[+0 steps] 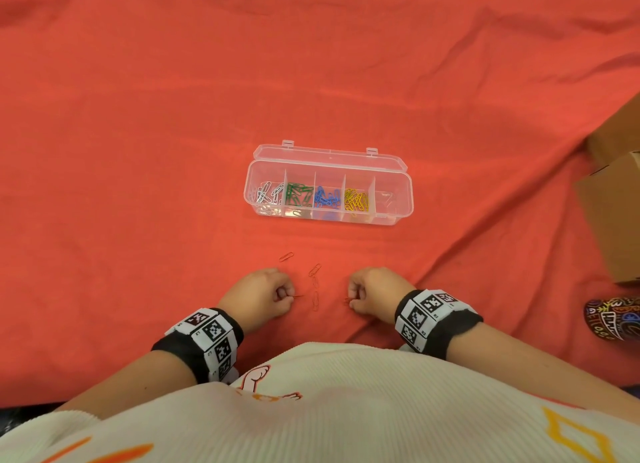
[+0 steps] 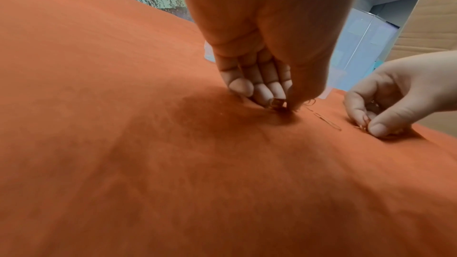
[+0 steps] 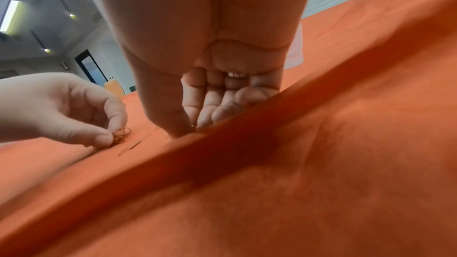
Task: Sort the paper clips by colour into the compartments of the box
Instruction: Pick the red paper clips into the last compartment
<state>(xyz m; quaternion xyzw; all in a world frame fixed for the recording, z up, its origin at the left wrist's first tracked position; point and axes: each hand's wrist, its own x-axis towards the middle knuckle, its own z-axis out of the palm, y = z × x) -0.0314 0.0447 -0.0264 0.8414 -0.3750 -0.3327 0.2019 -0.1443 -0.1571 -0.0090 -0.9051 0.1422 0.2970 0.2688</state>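
Red paper clips (image 1: 315,282) lie on the red cloth (image 1: 138,151) between both hands: left hand (image 1: 258,298) pinches one, right hand (image 1: 372,291) another; the loose ones lie lengthwise toward the far box (image 1: 403,199), its rightmost compartment unfilled.

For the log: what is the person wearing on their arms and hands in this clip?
Both forearms are bare, with no sleeves reaching them and no gloves. Each wrist carries a black fabric band: the left wristband and the right wristband are both wrapped with white panels printed with square black-and-white tag markers. No rings or cables are visible.
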